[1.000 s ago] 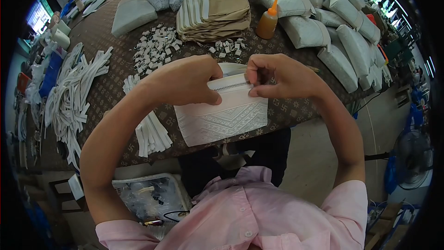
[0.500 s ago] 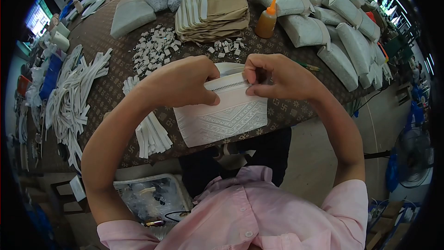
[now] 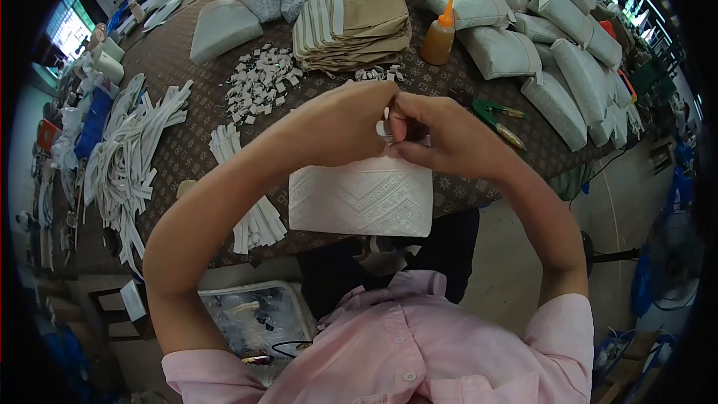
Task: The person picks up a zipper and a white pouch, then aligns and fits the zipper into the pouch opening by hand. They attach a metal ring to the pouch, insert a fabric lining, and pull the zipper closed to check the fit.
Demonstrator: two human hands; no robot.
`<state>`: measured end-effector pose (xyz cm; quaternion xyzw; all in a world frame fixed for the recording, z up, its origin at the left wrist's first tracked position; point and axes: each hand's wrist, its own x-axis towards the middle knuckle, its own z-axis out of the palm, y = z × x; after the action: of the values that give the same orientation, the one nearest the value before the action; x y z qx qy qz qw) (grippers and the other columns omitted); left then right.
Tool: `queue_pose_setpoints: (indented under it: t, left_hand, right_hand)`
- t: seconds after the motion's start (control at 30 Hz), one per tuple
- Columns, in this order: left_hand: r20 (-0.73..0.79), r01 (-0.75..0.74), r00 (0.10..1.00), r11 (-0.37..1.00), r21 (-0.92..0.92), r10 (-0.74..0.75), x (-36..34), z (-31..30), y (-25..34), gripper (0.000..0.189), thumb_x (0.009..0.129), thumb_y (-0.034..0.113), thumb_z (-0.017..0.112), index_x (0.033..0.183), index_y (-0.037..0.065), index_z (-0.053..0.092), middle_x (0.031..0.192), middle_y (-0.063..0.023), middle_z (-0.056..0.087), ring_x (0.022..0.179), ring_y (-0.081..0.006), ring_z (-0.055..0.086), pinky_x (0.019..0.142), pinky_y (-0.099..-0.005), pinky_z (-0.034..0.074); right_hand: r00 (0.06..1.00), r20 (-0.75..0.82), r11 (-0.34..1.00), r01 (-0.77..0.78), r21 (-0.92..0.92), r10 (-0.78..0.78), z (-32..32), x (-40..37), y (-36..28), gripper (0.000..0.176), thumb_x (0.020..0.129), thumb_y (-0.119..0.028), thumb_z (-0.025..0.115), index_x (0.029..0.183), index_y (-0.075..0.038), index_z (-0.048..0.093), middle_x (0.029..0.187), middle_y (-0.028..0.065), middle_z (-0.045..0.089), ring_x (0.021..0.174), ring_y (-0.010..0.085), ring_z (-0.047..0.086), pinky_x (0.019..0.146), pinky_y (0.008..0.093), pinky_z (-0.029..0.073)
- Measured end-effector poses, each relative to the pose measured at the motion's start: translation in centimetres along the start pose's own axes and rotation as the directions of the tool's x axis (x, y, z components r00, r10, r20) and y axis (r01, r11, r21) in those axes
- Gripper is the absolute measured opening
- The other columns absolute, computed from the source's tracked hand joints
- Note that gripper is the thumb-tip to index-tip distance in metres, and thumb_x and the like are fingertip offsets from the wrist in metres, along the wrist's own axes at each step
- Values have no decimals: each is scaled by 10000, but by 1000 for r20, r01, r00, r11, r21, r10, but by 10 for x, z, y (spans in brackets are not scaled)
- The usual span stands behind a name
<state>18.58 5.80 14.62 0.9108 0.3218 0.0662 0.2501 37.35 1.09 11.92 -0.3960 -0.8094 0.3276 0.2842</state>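
A white patterned zipper pouch lies at the table's front edge, its top edge and zipper mostly hidden under my hands. My right hand is closed in a pinch at the right end of the zipper, thumb against curled fingers. Across the top of the pouch reaches my left hand, its fingertips meeting the right hand's. Its fingers are hidden behind the back of the hand. Between both hands shows a small white piece, apparently the zipper's end.
Small metal-and-white pieces are heaped behind my left arm. Farther back are stacked brown-and-white pieces and an orange-tipped glue bottle. Green-handled snips lie right. White strips lie left; stuffed pouches are piled right.
My left hand has slid right along the pouch's top edge to meet the right hand, covering the zipper. My right hand stays pinched near the same end. The view has shifted slightly.
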Motion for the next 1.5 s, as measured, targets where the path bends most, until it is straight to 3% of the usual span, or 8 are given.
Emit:
queue_pose_setpoints:
  t: [0.2,0.37,0.53,0.63,0.7,1.0,1.4,1.5]
  left_hand:
    - [-77,-127,989,992,11,128,-9,7,8,548,733,50,641,1228,52,404,910,-155,602,902,-343,583,787,-412,443]
    - [-93,-98,992,991,-93,90,-22,5,-11,645,761,25,609,1312,102,283,886,-187,621,864,-395,596,743,-445,454]
    - [-91,-88,993,991,-99,79,-21,2,-15,681,766,43,611,1348,108,262,913,-202,615,874,-389,597,772,-458,445]
    - [-99,-91,991,994,-67,84,-18,3,-17,653,768,55,622,1328,94,289,932,-212,609,890,-392,589,775,-461,438]
    - [-104,-87,991,995,-45,82,-15,7,-17,633,770,64,627,1315,78,304,957,-214,604,908,-386,581,786,-451,436]
    - [-105,-28,994,1000,-12,27,8,3,-20,541,776,90,643,1257,45,401,982,-179,591,930,-344,568,812,-408,441]
    - [-143,-6,990,999,-44,-1,3,7,-18,545,772,61,643,1253,77,388,959,-163,583,941,-316,567,818,-408,437]
    - [-148,-5,989,993,-122,-13,-3,3,-23,557,748,-4,639,1253,92,423,827,-73,577,783,-175,545,739,-318,437]
  right_hand:
    - [956,-220,962,142,-235,-195,15,-13,-1,254,745,-9,684,895,-29,480,753,54,525,680,128,517,630,269,448]
    - [991,90,972,-116,205,99,-8,1,16,546,772,-35,662,1244,-50,388,879,31,571,815,110,575,711,237,475]
    - [970,240,999,30,27,-36,-23,35,25,356,768,-88,642,1113,-50,558,862,38,620,758,143,598,700,282,473]
    - [877,403,962,-208,-174,263,-30,37,15,177,809,-59,624,979,-12,612,824,32,593,769,110,570,703,268,474]
    - [964,264,978,24,-205,31,-29,30,25,127,815,-65,620,918,9,622,766,45,603,720,114,574,685,270,471]
    - [994,-85,992,-70,-105,62,-23,8,35,134,810,-27,622,929,7,572,763,28,619,700,58,541,645,237,451]
    - [984,-174,938,-16,-347,-47,-1,43,43,158,797,-45,637,927,-9,554,785,51,655,711,97,616,667,270,479]
    - [995,1,991,-101,-92,102,-24,28,39,194,808,-41,625,984,-22,548,799,49,655,723,98,616,684,276,484]
